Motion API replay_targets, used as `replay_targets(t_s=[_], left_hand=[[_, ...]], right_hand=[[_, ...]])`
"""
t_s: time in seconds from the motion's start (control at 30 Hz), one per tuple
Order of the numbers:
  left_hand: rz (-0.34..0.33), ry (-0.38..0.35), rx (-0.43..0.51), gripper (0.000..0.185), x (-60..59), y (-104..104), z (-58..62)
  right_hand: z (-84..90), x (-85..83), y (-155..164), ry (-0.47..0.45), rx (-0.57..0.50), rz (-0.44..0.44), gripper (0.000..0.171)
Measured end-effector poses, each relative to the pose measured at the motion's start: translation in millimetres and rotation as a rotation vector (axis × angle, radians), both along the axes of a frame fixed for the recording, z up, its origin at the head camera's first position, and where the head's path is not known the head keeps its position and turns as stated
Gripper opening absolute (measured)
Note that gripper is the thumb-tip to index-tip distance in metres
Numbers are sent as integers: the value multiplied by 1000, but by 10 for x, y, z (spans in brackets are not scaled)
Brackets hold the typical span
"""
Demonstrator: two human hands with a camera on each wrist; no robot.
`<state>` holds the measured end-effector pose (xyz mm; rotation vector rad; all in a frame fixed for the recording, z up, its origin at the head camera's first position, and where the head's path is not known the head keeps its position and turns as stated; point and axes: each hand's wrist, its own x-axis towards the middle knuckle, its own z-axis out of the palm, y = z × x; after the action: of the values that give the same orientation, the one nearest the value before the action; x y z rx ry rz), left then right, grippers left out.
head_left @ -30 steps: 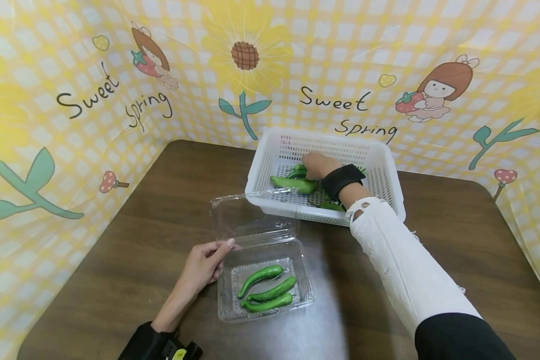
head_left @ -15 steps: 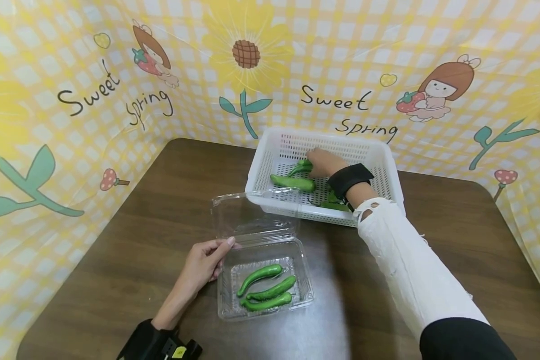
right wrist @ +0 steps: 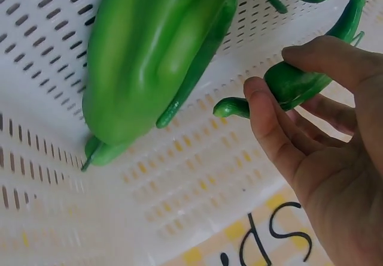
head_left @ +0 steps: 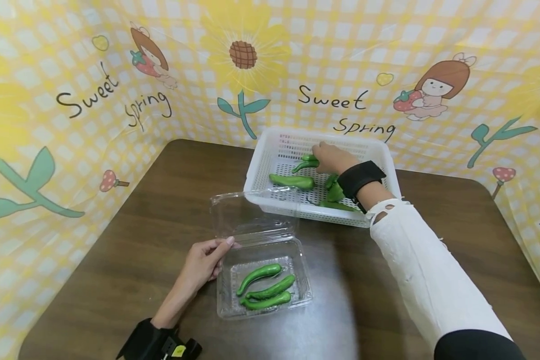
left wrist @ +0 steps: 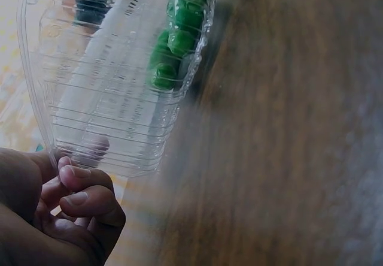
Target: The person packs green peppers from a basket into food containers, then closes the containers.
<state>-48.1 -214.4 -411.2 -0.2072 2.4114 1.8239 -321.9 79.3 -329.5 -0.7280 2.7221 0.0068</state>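
My left hand [head_left: 202, 264] pinches the rim of an open clear plastic clamshell container [head_left: 227, 302] at its hinge-side corner. Inside it lie three slim green chili peppers [head_left: 265, 301]. In the left wrist view, thumb and fingers [left wrist: 90, 203] hold the edge of the clear container [left wrist: 108, 98]. Over the white basket [head_left: 254, 175], my right hand [head_left: 335, 159] holds slim green chili peppers [head_left: 305, 165], seemingly two. The right wrist view shows these dark green peppers [right wrist: 299, 85] between thumb and fingertips. A larger light green pepper [head_left: 292, 181] lies in the basket.
More green peppers [head_left: 335, 191] lie in the basket beneath my right wrist. The container's raised lid [head_left: 252, 212] leans against the basket's front. Everything stands on a brown wooden table [head_left: 130, 240], with a yellow checked cloth [head_left: 184, 60] behind.
My right hand has moved right and slightly up within the basket, the slim peppers moving along with it. More of the other peppers now shows. My left hand and the container have stayed put.
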Motion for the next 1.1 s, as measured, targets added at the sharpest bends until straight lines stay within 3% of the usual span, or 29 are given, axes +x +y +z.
replay_targets(t_s=[0.53,0.8,1.1], left_hand=[[-9,-8,-8,39,7,-1,-5],[-3,-10,21,38,11,3,-14],[-16,18,-17,36,8,-8,-22]], right_hand=[[194,198,50,27,35,65,48],[343,349,128,12,-37,46,39],[449,512,245,36,-60,65,38]])
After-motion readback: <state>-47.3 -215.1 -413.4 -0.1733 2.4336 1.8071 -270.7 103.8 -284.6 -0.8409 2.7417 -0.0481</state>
